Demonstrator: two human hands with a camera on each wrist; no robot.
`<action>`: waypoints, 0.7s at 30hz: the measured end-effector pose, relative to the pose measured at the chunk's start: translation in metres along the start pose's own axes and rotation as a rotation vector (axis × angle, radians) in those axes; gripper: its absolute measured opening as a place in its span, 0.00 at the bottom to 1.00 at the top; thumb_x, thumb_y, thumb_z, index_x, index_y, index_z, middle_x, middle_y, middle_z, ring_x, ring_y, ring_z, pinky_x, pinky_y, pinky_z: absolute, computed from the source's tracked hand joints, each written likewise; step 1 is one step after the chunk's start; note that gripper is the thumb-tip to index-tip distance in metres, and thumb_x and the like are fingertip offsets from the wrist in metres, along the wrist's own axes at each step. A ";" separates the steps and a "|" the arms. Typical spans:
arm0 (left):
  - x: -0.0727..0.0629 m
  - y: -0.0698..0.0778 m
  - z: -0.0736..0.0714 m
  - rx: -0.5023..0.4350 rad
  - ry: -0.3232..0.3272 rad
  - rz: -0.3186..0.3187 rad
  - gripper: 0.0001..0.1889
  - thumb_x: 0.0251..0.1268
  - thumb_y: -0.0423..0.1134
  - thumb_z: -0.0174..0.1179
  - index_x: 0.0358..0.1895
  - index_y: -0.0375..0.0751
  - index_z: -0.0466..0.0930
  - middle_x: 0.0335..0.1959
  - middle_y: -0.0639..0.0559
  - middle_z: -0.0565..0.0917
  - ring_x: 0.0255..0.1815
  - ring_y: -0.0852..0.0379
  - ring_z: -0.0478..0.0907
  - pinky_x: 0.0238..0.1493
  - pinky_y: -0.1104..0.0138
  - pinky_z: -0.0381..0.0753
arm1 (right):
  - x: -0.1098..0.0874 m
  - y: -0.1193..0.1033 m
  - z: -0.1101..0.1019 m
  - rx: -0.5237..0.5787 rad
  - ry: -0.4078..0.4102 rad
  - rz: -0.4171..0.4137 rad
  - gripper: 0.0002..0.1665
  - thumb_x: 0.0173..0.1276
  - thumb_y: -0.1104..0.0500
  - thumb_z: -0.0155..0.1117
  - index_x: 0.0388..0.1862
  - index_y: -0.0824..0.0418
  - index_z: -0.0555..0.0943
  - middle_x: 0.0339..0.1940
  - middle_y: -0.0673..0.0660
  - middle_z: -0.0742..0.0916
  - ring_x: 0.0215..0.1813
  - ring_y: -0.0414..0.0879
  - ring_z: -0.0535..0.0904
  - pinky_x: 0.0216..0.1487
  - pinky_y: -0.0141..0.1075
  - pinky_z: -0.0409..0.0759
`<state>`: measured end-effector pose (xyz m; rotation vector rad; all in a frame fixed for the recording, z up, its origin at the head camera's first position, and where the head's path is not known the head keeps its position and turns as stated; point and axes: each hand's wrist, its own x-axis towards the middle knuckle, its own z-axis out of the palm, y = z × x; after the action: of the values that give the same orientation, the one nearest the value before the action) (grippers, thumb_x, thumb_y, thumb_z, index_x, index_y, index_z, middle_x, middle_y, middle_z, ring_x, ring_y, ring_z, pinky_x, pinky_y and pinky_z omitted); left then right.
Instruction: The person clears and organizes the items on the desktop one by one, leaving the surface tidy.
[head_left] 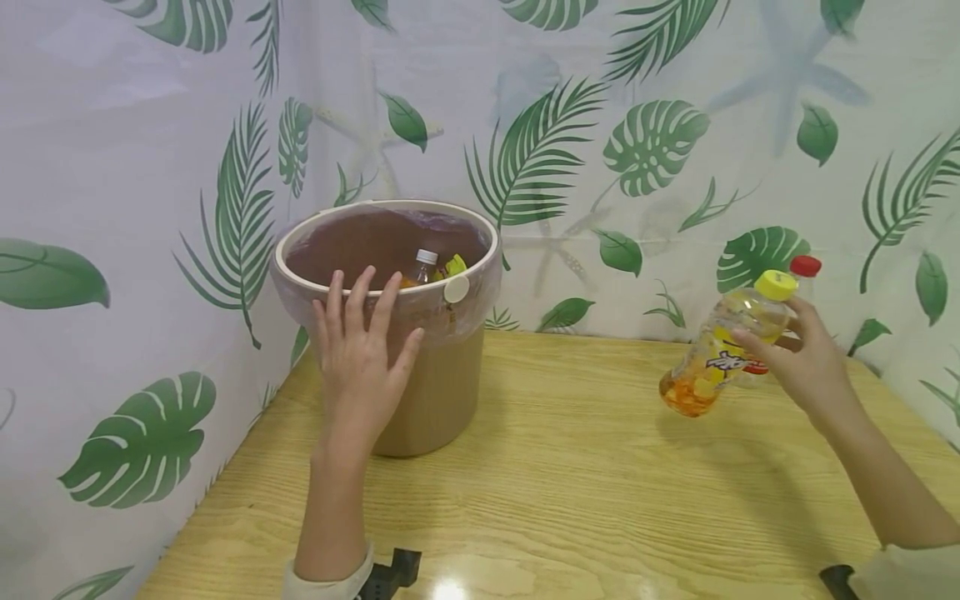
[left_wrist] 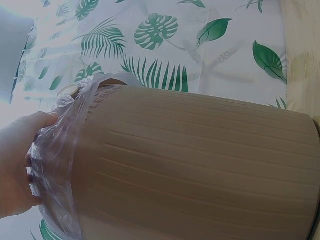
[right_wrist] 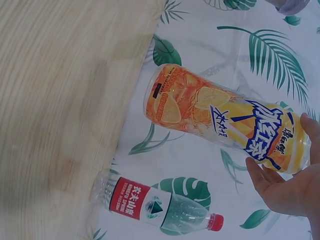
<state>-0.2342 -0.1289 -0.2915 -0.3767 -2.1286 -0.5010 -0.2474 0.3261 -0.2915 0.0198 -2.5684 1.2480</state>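
A tilted plastic tea bottle (head_left: 726,346) with a yellow cap and orange-yellow label is gripped near its upper part by my right hand (head_left: 813,362), held above the table. Behind it stands a water bottle (right_wrist: 155,205) with a red cap and red-and-white label, partly hidden in the head view. My left hand (head_left: 363,358) rests with spread fingers against the near rim of a brown trash bin (head_left: 431,392). A clear plastic liner (left_wrist: 55,160) is folded over that rim under the fingers. Inside the bin, a white-capped bottle (head_left: 426,265) and something yellow (head_left: 454,266) show at the near side.
The bin stands at the left of a wooden table (head_left: 570,467). A leaf-patterned curtain (head_left: 570,167) hangs behind the table and along its left side. A round pale tab (head_left: 456,289) sits on the bin's rim.
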 end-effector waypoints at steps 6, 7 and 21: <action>0.000 0.001 0.000 -0.004 0.002 0.003 0.30 0.62 0.47 0.57 0.67 0.48 0.61 0.68 0.45 0.56 0.72 0.47 0.37 0.67 0.50 0.32 | -0.002 -0.007 0.005 -0.007 0.003 -0.023 0.46 0.66 0.45 0.56 0.74 0.47 0.42 0.69 0.71 0.57 0.57 0.66 0.63 0.38 0.34 0.72; 0.000 0.001 0.000 -0.006 0.004 0.004 0.30 0.62 0.47 0.57 0.67 0.48 0.61 0.68 0.45 0.56 0.72 0.47 0.37 0.67 0.50 0.32 | -0.002 -0.008 0.006 -0.008 0.005 -0.026 0.46 0.66 0.45 0.56 0.74 0.47 0.43 0.69 0.70 0.57 0.58 0.66 0.63 0.37 0.33 0.71; 0.000 0.000 0.000 -0.015 0.021 0.014 0.30 0.62 0.47 0.58 0.67 0.48 0.61 0.68 0.45 0.56 0.72 0.47 0.37 0.67 0.50 0.32 | 0.000 -0.024 0.017 0.043 0.010 -0.051 0.46 0.65 0.45 0.57 0.74 0.44 0.43 0.71 0.67 0.56 0.61 0.67 0.63 0.34 0.20 0.70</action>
<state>-0.2339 -0.1291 -0.2917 -0.3930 -2.1020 -0.5112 -0.2485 0.2982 -0.2825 0.0865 -2.5160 1.2816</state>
